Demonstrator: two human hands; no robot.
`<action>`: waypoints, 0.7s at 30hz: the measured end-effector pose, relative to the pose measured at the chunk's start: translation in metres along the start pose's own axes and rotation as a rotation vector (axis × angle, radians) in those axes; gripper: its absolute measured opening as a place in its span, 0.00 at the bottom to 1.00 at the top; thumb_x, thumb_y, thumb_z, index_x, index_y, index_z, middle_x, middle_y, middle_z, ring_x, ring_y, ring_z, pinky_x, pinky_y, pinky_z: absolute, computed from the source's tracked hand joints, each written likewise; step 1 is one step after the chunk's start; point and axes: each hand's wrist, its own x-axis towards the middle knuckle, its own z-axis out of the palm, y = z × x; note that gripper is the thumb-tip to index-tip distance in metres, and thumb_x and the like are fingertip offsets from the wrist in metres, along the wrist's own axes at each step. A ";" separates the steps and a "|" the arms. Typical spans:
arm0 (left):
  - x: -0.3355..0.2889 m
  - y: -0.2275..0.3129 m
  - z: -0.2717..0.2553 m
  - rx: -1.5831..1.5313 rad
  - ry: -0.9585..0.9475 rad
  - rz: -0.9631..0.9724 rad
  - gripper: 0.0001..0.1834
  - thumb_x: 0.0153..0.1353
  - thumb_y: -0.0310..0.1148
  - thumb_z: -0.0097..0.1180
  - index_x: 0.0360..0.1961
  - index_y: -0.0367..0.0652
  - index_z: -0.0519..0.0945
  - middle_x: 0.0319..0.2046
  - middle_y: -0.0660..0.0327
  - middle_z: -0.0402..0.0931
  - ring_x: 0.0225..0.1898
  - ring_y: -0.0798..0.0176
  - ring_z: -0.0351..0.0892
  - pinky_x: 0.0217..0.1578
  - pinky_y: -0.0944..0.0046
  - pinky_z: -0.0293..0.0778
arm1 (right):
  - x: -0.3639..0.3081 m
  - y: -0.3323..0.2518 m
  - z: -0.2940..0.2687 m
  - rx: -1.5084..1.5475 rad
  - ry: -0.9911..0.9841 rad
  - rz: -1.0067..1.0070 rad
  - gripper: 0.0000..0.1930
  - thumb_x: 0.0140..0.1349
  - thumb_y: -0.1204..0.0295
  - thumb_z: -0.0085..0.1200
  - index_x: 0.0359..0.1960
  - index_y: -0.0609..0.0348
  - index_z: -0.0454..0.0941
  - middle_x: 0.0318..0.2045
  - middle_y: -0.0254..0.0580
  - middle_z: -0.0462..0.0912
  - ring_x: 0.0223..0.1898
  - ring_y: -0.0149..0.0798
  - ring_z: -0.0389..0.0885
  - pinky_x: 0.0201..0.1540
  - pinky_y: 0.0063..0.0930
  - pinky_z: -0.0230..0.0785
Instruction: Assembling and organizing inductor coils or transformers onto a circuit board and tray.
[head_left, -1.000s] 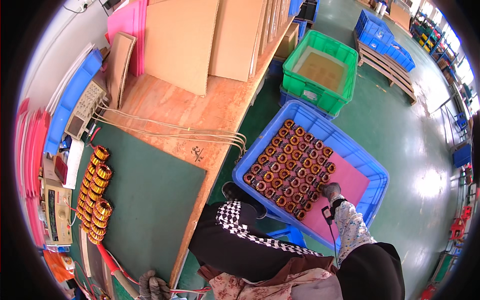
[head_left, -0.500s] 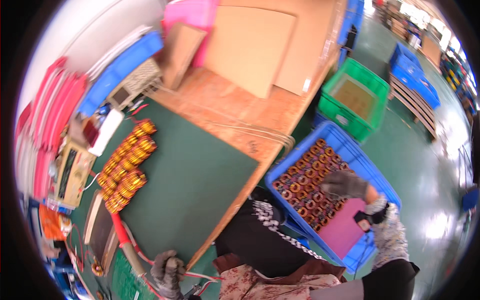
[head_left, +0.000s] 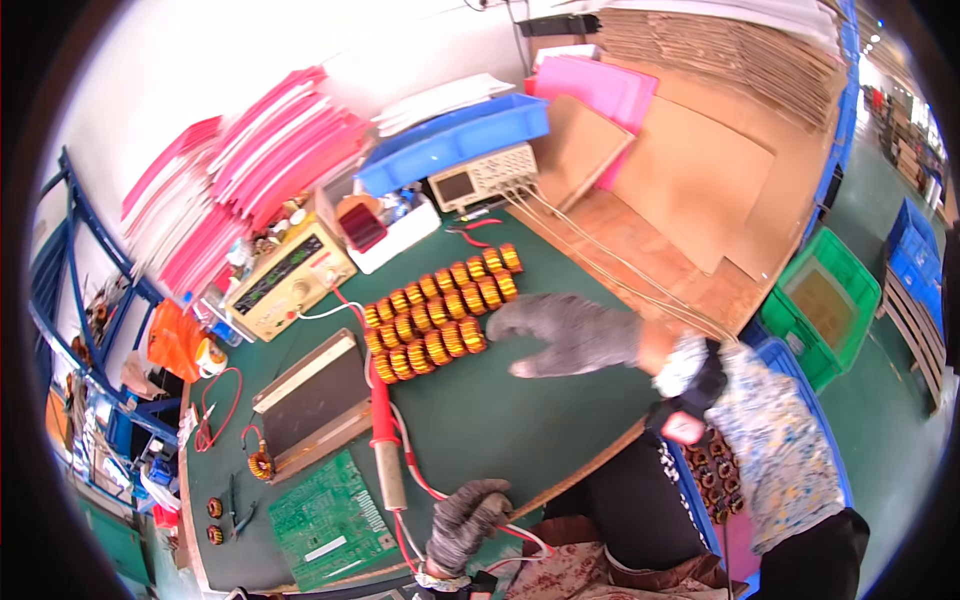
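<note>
On the green bench mat (head_left: pixel 540 430) stand three rows of copper-wound toroidal coils (head_left: pixel 430 345), set close together. My right hand (head_left: pixel 570 335), in a grey glove, reaches over the mat at the right end of these rows. Its thumb and fingers are apart, and I see nothing between them. At the bench's front edge, my left hand (head_left: pixel 466 525), also gloved, is closed with curled fingers beside red and white leads (head_left: pixel 415 470); what it grips, if anything, is hidden. A red-and-tan probe (head_left: pixel 385 440) lies between the coils and a green circuit board (head_left: pixel 330 525).
A blue crate (head_left: pixel 790 375) with more coils (head_left: pixel 712 475) stands right of the bench, partly under my right arm. Behind it is a green crate (head_left: pixel 865 290). Bench instruments (head_left: pixel 290 280), a blue tray (head_left: pixel 455 145) and pink foam sheets (head_left: pixel 290 150) line the back.
My right hand has moved from the coils in the blue crate to the rows on the mat. The view has swung left. My left hand stays low at the bench edge.
</note>
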 end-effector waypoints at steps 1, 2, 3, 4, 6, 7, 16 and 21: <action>-0.002 0.000 -0.002 0.004 0.006 -0.014 0.14 0.62 0.34 0.51 0.45 0.38 0.76 0.26 0.64 0.78 0.22 0.76 0.72 0.24 0.76 0.69 | 0.025 0.008 0.024 -0.162 0.003 -0.013 0.25 0.52 0.58 0.57 0.49 0.56 0.70 0.44 0.45 0.75 0.48 0.44 0.72 0.52 0.38 0.65; -0.002 0.000 -0.003 0.001 -0.012 -0.016 0.14 0.62 0.34 0.51 0.46 0.38 0.76 0.27 0.64 0.78 0.22 0.76 0.73 0.24 0.76 0.69 | 0.044 0.011 0.040 -0.344 0.015 -0.008 0.27 0.51 0.58 0.57 0.52 0.56 0.69 0.48 0.45 0.73 0.51 0.46 0.70 0.54 0.40 0.63; -0.002 -0.001 -0.004 -0.013 -0.023 -0.006 0.15 0.61 0.34 0.52 0.45 0.36 0.76 0.28 0.60 0.79 0.24 0.72 0.76 0.23 0.77 0.72 | 0.063 0.013 0.056 -0.393 -0.033 0.034 0.29 0.51 0.57 0.57 0.54 0.55 0.67 0.48 0.45 0.72 0.52 0.48 0.69 0.55 0.41 0.62; -0.003 -0.001 -0.005 -0.066 -0.042 -0.042 0.14 0.62 0.34 0.51 0.46 0.39 0.76 0.29 0.64 0.78 0.28 0.75 0.75 0.26 0.75 0.71 | 0.079 0.014 0.069 -0.444 -0.079 0.080 0.32 0.50 0.57 0.58 0.56 0.54 0.65 0.48 0.45 0.72 0.52 0.49 0.68 0.55 0.42 0.62; -0.005 0.001 -0.008 -0.056 -0.086 0.049 0.14 0.62 0.33 0.51 0.47 0.39 0.76 0.31 0.64 0.78 0.31 0.75 0.75 0.28 0.75 0.71 | 0.099 0.016 0.090 -0.559 -0.145 0.115 0.34 0.50 0.54 0.57 0.58 0.52 0.64 0.51 0.44 0.69 0.53 0.50 0.67 0.54 0.43 0.63; -0.004 0.001 -0.011 -0.054 -0.083 0.052 0.14 0.62 0.33 0.51 0.47 0.39 0.76 0.31 0.64 0.78 0.31 0.75 0.75 0.28 0.75 0.71 | 0.107 0.022 0.100 -0.619 -0.121 0.110 0.33 0.50 0.53 0.56 0.58 0.52 0.64 0.50 0.44 0.69 0.53 0.50 0.67 0.54 0.44 0.63; -0.009 -0.006 -0.008 -0.087 -0.102 0.069 0.13 0.62 0.29 0.49 0.46 0.37 0.76 0.31 0.63 0.78 0.31 0.75 0.75 0.29 0.74 0.73 | 0.092 0.040 0.115 -0.654 0.039 -0.004 0.29 0.53 0.55 0.55 0.54 0.51 0.63 0.41 0.44 0.69 0.43 0.49 0.73 0.40 0.42 0.71; -0.005 -0.007 -0.008 -0.065 -0.075 0.088 0.13 0.63 0.31 0.49 0.46 0.38 0.76 0.31 0.63 0.78 0.29 0.74 0.75 0.27 0.74 0.73 | 0.069 0.046 0.120 -0.517 0.320 -0.134 0.26 0.55 0.50 0.53 0.49 0.55 0.68 0.38 0.43 0.74 0.35 0.42 0.77 0.33 0.40 0.74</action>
